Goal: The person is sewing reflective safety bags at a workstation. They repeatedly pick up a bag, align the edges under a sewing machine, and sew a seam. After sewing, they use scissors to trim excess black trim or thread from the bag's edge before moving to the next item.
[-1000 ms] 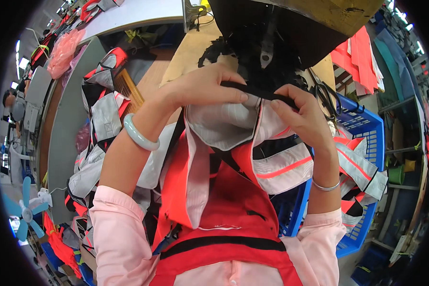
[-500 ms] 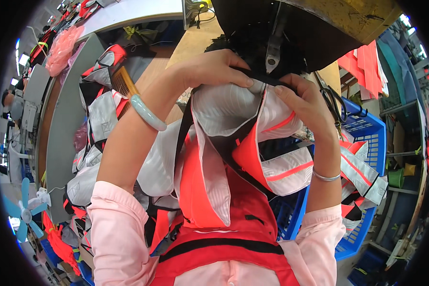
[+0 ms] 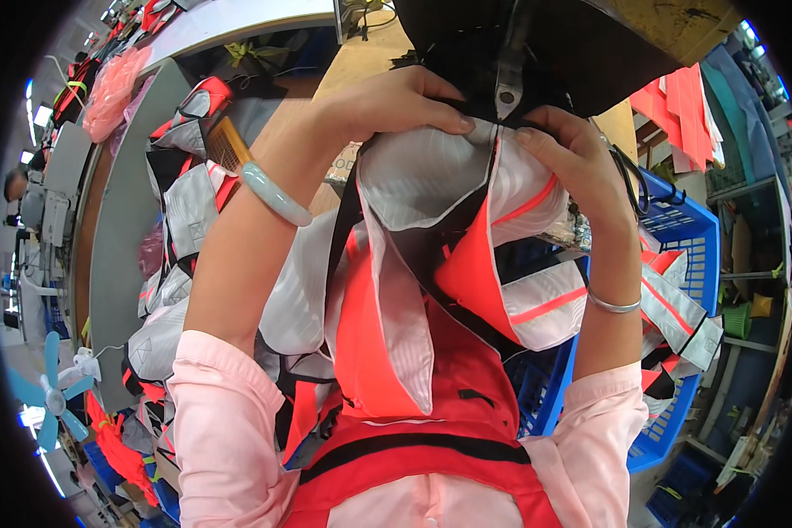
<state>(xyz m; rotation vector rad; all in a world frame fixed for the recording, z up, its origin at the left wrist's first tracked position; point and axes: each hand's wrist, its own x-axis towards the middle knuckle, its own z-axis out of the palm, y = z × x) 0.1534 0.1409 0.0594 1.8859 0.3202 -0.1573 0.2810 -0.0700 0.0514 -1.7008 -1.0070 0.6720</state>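
Observation:
My left hand (image 3: 403, 104) pinches the top edge of a sewn fabric piece (image 3: 424, 180) with silver-grey panels, coral panels and black trim. Gripping the same edge a little to the right is my right hand (image 3: 581, 167), thumb on top and fingers curled beneath. Between the hands, a seam in the edge lies right at the metal tip (image 3: 507, 95) of a machine arm. Whether the tip touches the cloth I cannot tell. The piece hangs from both hands toward my red apron (image 3: 466, 387), its coral flaps spread open. My fingertips are partly hidden by the fabric.
A dark machine housing (image 3: 581, 66) overhangs the work. Black-handled scissors (image 3: 635, 180) lie by my right wrist. On the right stands a blue basket (image 3: 711, 255) with similar pieces; more pieces (image 3: 189, 216) are heaped left. A fan (image 3: 55, 400) is far left.
Both hands have moved slightly forward with the fabric, bringing its edge and seam up to the metal tip. My right hand has also shifted a little to the right.

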